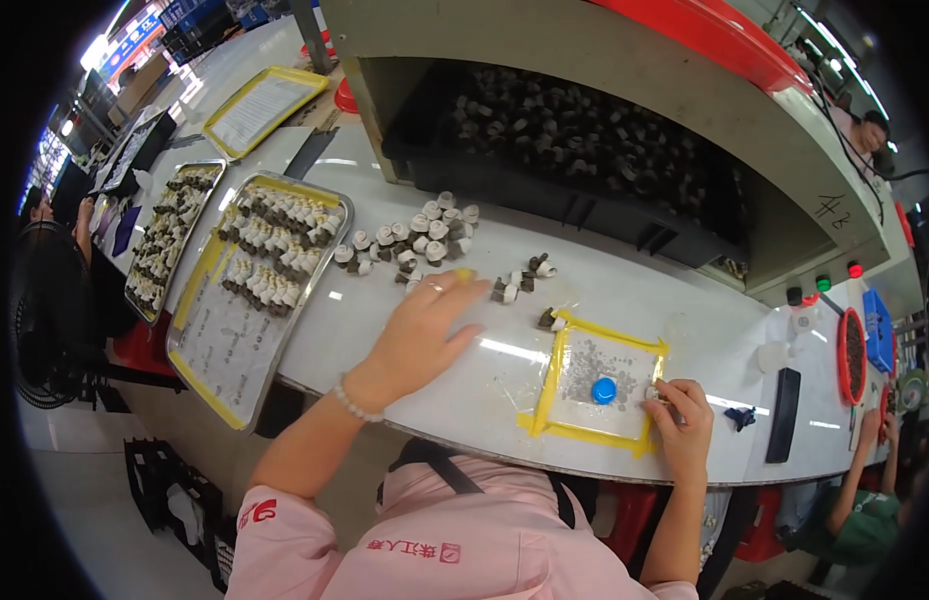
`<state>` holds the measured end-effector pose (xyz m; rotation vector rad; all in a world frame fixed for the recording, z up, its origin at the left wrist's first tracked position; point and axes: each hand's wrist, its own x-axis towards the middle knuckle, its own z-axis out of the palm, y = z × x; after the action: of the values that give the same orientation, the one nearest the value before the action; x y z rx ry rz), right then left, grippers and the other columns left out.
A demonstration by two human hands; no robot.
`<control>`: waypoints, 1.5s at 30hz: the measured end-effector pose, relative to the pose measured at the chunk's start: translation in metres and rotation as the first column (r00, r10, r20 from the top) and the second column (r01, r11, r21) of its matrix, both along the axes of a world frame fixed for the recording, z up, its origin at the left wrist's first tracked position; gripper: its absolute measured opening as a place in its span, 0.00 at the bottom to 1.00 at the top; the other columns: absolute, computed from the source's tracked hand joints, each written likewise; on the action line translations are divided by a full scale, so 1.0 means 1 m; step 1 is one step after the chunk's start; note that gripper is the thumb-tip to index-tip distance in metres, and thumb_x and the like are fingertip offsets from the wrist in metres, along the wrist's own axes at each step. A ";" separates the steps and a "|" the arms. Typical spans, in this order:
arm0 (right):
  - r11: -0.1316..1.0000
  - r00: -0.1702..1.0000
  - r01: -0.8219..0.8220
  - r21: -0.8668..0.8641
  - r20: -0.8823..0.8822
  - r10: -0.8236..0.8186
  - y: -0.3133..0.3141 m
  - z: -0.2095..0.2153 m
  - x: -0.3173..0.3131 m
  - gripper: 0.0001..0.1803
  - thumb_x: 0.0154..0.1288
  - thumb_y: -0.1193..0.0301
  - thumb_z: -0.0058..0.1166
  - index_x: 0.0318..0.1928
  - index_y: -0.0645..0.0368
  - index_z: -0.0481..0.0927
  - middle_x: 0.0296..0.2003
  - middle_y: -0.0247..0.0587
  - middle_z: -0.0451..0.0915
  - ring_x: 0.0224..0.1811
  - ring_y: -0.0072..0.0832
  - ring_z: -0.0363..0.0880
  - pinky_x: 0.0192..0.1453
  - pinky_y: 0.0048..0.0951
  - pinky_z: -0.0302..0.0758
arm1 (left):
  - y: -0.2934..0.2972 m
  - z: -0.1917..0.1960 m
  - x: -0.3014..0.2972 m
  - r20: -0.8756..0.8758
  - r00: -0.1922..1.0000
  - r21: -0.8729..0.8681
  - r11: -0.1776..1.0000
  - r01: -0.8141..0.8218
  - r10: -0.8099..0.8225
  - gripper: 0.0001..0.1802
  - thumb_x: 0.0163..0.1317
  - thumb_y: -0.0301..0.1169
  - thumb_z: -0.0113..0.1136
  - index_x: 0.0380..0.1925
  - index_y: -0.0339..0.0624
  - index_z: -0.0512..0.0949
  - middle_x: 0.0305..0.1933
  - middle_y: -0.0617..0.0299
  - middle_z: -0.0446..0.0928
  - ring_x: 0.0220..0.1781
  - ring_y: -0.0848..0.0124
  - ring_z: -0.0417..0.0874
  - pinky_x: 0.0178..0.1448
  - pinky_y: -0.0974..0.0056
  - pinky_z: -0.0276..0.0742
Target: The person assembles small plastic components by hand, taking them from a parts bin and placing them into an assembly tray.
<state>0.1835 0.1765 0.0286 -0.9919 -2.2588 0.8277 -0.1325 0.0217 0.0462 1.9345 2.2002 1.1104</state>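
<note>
My left hand reaches out over the white table, thumb apart and fingers stretched, with a yellow cover on one fingertip. Just beyond it lies a loose pile of small white-and-dark parts. A few more such parts lie right of the fingertips, and one sits by the corner of a yellow-taped sheet. A round blue cap rests on this sheet, amid greyish spots. At the sheet's right edge my right hand is closed in a pinch; the small thing between its fingertips is too hidden to name.
Left stand metal trays with rows of the same parts. Behind the table surface, a grey housing holds a black bin full of parts. A black bar and red basket lie right. Other people sit at both sides.
</note>
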 end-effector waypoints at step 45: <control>0.961 0.971 -0.229 0.156 0.104 0.215 -0.009 0.023 -0.036 0.12 0.49 0.76 0.63 0.37 0.62 0.82 0.32 0.42 0.78 0.33 0.37 0.77 0.34 0.33 0.75 | 0.000 -0.027 0.076 0.991 -0.076 0.122 0.981 0.150 -0.112 0.16 0.56 0.13 0.56 0.46 0.31 0.73 0.47 0.52 0.76 0.46 0.67 0.81 0.54 0.64 0.78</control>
<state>0.1472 0.1673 0.0515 -0.7189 -2.5005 0.6829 -0.0570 0.0214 0.0194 0.5416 0.9900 1.6066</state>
